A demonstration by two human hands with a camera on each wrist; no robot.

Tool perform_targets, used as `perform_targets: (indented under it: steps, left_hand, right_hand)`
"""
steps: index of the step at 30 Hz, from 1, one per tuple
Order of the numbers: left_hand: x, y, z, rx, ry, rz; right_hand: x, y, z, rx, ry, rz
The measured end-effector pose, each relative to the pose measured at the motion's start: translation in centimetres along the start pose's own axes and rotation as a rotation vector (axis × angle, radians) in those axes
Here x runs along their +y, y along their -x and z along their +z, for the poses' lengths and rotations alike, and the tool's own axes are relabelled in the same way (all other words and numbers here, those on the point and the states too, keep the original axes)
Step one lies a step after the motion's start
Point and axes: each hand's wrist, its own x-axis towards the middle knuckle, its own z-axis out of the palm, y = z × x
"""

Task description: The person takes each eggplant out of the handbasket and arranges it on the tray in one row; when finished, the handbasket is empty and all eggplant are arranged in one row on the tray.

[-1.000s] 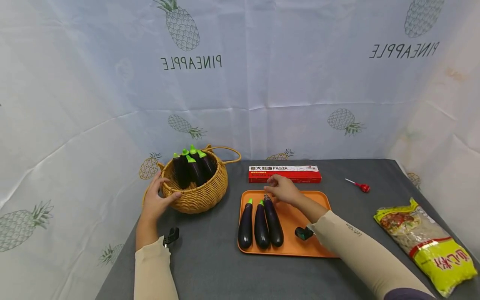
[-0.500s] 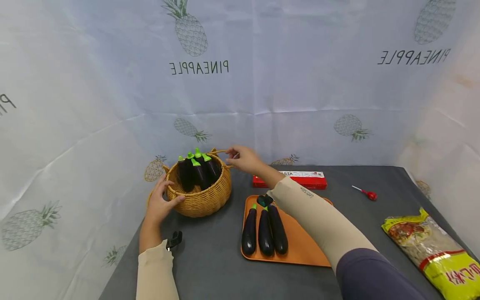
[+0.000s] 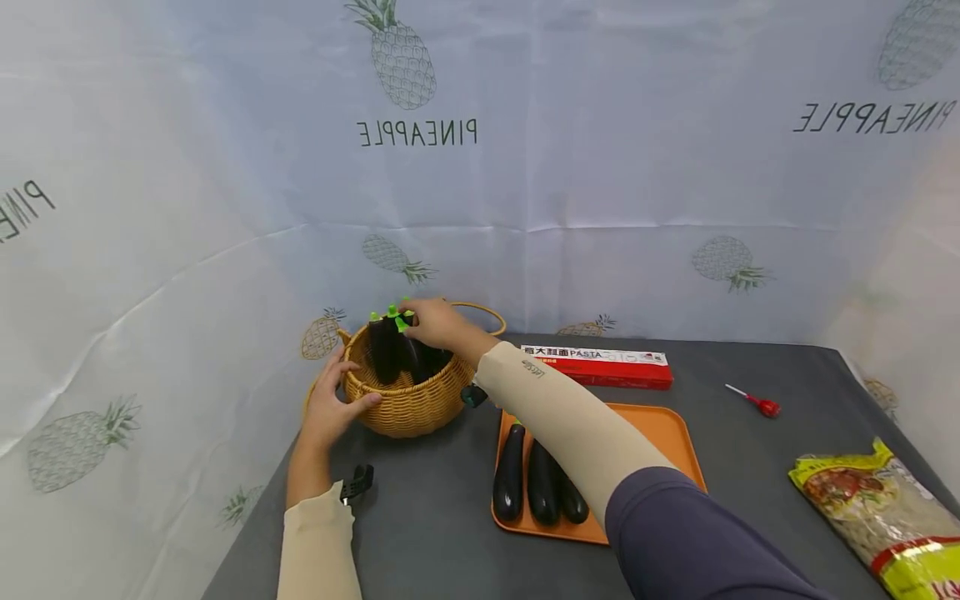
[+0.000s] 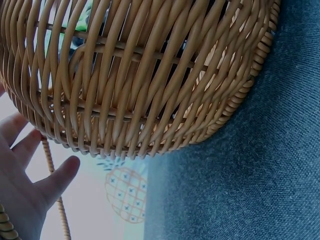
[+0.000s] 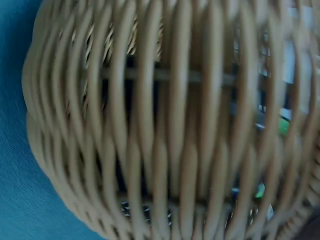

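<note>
Several dark purple eggplants (image 3: 384, 354) with green stems stand in a round wicker basket (image 3: 405, 418) at the back left. My right hand (image 3: 437, 323) reaches over the basket's right side, its fingertips pinching the green stem of one eggplant (image 3: 415, 358). At the basket's left rim, my left hand (image 3: 330, 408) touches the wicker with thumb and fingers spread. In the left wrist view the left thumb (image 4: 59, 180) is straight and apart from the basket (image 4: 140, 80). Only woven wicker (image 5: 175, 125) fills the right wrist view, hiding the right hand.
An orange tray (image 3: 660, 433) holds three eggplants (image 3: 510, 475), partly covered by my right forearm. Behind it lies a red pasta box (image 3: 622, 372). Farther right are a red lollipop (image 3: 767, 407) and a yellow noodle bag (image 3: 873, 500). A pineapple-print cloth hangs behind the grey table (image 3: 420, 517).
My right hand has moved left from the tray's eggplants, past the basket handle, to an eggplant stem in the basket. The left hand stays at the rim. The view has shifted slightly.
</note>
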Motion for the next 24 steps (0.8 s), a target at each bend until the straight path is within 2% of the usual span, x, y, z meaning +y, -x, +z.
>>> perform_targets:
  steps: [4,7,13,24]
  left_hand:
    - [0.1,0.0,0.1,0.001,0.01,-0.001]
    - [0.1,0.1,0.1,0.007,0.012,-0.006]
    - [0.0,0.0,0.2,0.017,0.013,-0.009]
    - [-0.3,0.0,0.2,0.026,0.011,-0.002]
  right_hand:
    - [-0.6,-0.8,0.5,-0.027,0.159,-0.001]
    - [-1.0,-1.3,0.7,-0.046,0.21,0.009]
    - [-0.9,-1.7,1.1,-0.029,0.217,0.033]
    - [-0.5,-1.6,1.3,-0.002,0.231,-0.019]
